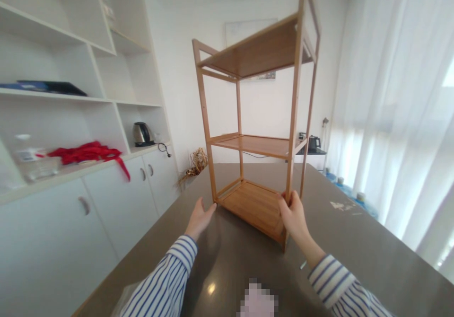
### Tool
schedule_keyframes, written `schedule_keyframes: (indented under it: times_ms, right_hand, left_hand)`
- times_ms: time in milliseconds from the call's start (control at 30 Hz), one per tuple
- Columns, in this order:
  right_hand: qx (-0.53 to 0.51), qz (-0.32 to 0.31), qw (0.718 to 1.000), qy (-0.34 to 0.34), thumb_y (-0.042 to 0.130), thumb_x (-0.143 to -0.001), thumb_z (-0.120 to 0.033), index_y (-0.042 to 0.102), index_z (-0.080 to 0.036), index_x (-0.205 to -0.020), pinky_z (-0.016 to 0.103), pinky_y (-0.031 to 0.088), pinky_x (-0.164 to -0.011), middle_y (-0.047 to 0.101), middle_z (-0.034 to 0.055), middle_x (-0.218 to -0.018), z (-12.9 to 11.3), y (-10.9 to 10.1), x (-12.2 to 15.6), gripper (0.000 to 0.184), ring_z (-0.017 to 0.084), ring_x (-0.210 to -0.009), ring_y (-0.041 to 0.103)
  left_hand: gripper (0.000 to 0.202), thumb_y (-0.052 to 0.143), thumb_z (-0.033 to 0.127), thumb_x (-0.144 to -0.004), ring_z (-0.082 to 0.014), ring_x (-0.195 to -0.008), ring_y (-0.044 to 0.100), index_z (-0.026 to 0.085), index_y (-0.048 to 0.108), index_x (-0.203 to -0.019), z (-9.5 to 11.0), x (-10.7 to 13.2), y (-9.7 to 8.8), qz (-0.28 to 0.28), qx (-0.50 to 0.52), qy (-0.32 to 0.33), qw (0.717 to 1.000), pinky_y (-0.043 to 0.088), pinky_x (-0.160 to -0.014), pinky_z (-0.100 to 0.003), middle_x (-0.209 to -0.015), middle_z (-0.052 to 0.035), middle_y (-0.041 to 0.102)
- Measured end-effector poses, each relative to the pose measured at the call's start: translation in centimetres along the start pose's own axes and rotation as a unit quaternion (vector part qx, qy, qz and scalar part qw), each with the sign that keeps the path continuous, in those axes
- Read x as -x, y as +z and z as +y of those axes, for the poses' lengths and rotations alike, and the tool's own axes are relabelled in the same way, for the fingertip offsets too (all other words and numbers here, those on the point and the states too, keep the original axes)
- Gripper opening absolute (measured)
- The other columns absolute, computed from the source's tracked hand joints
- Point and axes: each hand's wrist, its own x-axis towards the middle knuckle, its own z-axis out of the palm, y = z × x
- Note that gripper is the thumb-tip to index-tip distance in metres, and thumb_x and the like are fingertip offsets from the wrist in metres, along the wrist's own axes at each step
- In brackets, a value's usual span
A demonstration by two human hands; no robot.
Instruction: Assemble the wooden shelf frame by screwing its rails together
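A three-tier wooden shelf rack (255, 208) stands upright on a grey-brown table (227, 279), set at an angle with one corner towards me. My right hand (294, 215) is wrapped round its near right post, low down by the bottom shelf. At the foot of the left front post is my left hand (201, 218), thumb raised apart from the fingers; the fingertips reach the post's base, and whether they press on it I cannot tell. Right of the rack's near foot lies a small, thin, pale piece (303, 265), its kind unclear.
Pale scraps (344, 206) lie on the table's right side. Blue-tinted bottles (360, 198) stand beyond the right edge, by white curtains (397, 118). White cabinets at left hold a kettle (142, 134), red cloth (88, 152) and a clear bottle (30, 158). Dried plants (195, 163) stand behind.
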Motion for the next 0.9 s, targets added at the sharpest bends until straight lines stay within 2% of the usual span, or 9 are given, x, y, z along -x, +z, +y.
schedule_keyframes:
  times_ms: [133,300,400,500,600,700,767,900]
  right_hand:
    - [0.017,-0.015,1.0,0.008,0.048,-0.082,-0.048,0.051,-0.019,-0.092,0.027,0.038,-0.051,0.053,-0.0029,-0.062,1.1,-0.3,2.3,0.031,0.015,-0.054,0.048]
    - [0.043,-0.043,0.998,0.001,0.042,-0.087,-0.047,0.051,-0.019,-0.098,0.029,0.044,-0.062,0.061,0.0026,-0.074,1.3,-0.5,3.3,0.032,0.019,-0.069,0.06]
    - [0.062,-0.059,0.996,-0.006,0.045,-0.086,-0.045,0.052,-0.019,-0.102,0.03,0.046,-0.068,0.065,0.0057,-0.083,1.4,-1.4,3.5,0.031,0.021,-0.078,0.063]
    - [0.112,-0.091,0.989,-0.014,0.047,-0.086,-0.042,0.051,-0.02,-0.11,0.031,0.046,-0.072,0.067,0.0075,-0.088,1.7,-2.6,3.7,0.033,0.023,-0.082,0.065]
    - [0.186,-0.124,0.974,-0.032,0.044,-0.088,-0.04,0.05,-0.021,-0.113,0.031,0.046,-0.071,0.069,0.0092,-0.09,2.1,-3.5,3.8,0.032,0.025,-0.086,0.066]
    - [0.212,-0.13,0.967,-0.05,0.041,-0.089,-0.038,0.05,-0.02,-0.113,0.03,0.046,-0.069,0.07,0.0098,-0.09,2.3,-3.9,3.5,0.03,0.025,-0.084,0.067]
    - [0.207,-0.124,0.969,-0.047,0.04,-0.09,-0.037,0.049,-0.02,-0.114,0.03,0.046,-0.067,0.07,0.01,-0.09,2.6,-4.2,3.1,0.031,0.025,-0.081,0.068]
    - [0.2,-0.118,0.973,-0.014,0.038,-0.09,-0.038,0.047,-0.02,-0.114,0.03,0.046,-0.063,0.069,0.0113,-0.094,3.6,-5.4,1.9,0.032,0.024,-0.077,0.067]
  left_hand:
    - [0.08,0.057,0.043,-0.081,-0.0286,-0.13,0.042,0.011,0.019,-0.144,0.7,-2.8,0.4,-0.002,0.012,0.017,1.0,0.036,-0.105,-0.038,-0.147,-0.0236,0.03]
    - [0.077,0.059,0.035,-0.08,-0.0272,-0.134,0.037,0.01,0.021,-0.143,2.2,-6.8,1.1,0.023,0.035,0.035,0.999,0.033,-0.107,-0.039,-0.148,-0.0233,0.029]
    - [0.066,0.06,0.027,-0.079,-0.0236,-0.126,0.047,0.013,0.033,-0.138,3.1,-8.6,1.7,0.018,0.058,0.065,0.996,0.037,-0.103,-0.035,-0.14,-0.0188,0.044]
    - [0.046,0.062,0.024,-0.075,-0.0212,-0.107,0.061,0.015,0.053,-0.119,3.6,-9.7,2.2,0.005,0.077,0.087,0.993,0.045,-0.095,-0.033,-0.116,-0.0118,0.064]
    - [0.027,0.062,0.026,-0.073,-0.024,-0.092,0.065,0.013,0.061,-0.096,3.7,-10.2,2.4,0.02,0.083,0.072,0.994,0.048,-0.086,-0.036,-0.091,-0.0104,0.07]
    - [0.017,0.058,0.029,-0.074,-0.0212,-0.077,0.065,0.014,0.06,-0.083,3.7,-10.0,2.4,0.029,0.098,0.063,0.993,0.05,-0.076,-0.033,-0.075,-0.0067,0.068]
    - [0.019,0.058,0.034,-0.074,-0.0184,-0.069,0.063,0.015,0.059,-0.078,3.7,-9.6,2.3,0.032,0.11,0.062,0.991,0.049,-0.069,-0.03,-0.068,-0.0038,0.065]
    - [0.036,0.056,0.052,-0.072,-0.0141,-0.051,0.054,0.017,0.053,-0.063,3.7,-8.2,1.7,0.034,0.131,0.056,0.989,0.044,-0.054,-0.026,-0.051,0.0015,0.053]
